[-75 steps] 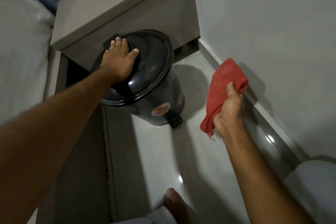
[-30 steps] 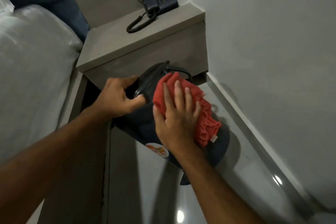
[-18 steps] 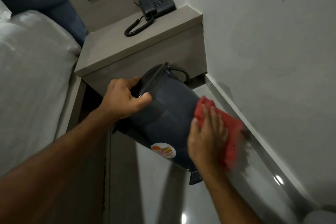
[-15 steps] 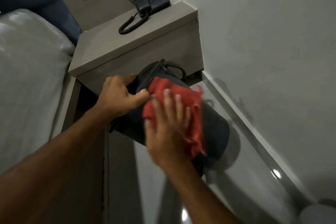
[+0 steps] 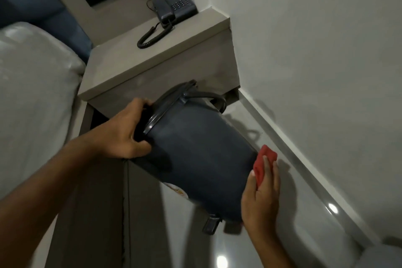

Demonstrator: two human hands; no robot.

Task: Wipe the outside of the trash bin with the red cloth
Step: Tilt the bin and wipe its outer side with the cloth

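Status: dark grey plastic trash bin (image 5: 195, 154) tilted over the glossy floor (image 5: 282, 235), near its wall edge. Left hand (image 5: 124, 135) clenches the rim. Right hand (image 5: 261, 196), fingers flat, presses the red cloth (image 5: 263, 163) against the base end. Likely mid-wipe, with the lid and far side probably left.

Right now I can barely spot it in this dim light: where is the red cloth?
In the head view, right of centre: the right hand presses the red cloth against the tilted trash bin's bottom end.

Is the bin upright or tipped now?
Tipped. The trash bin slants, its rim held up by the left hand, its pedal end low, where the right hand presses the red cloth.
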